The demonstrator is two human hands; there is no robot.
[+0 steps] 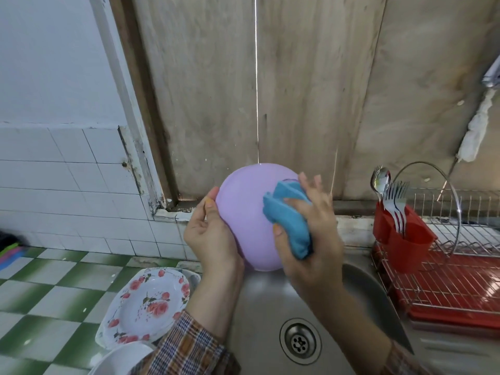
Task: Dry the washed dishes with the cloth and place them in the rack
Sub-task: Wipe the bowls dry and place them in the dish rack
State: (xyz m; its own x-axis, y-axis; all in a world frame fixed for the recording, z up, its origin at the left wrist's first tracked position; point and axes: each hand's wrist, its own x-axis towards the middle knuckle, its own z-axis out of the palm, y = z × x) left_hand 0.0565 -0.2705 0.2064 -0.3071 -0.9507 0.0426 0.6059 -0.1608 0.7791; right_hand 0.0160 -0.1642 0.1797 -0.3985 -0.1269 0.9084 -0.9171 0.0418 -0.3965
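The fingers of the right hand (316, 228) are curled round a bunched blue cloth (289, 217) and press it against the rounded outer side of a lilac bowl (243, 212). The thumb pins the cloth's lower fold. The left hand (211, 239) grips the bowl by its left edge: the thumb lies along the outside, and the other fingers pass behind the bowl, out of sight. The bowl is at the centre of the frame, held in the air above a steel sink (265, 301), with its bottom turned toward the camera. The drain (300, 341) is below it, at lower centre. Plaid sleeves (189, 347) cover both forearms.

At lower left, a flowered plate (151, 301) lies on a green-and-white checked counter (40, 293), with a white dish (121, 358) overlapping its near edge. At right stands the wire rack (443, 212) over a red tray (460, 280). A red holder (405, 239) on the rack's left end carries forks (395, 201) and a spoon (381, 181), upright.
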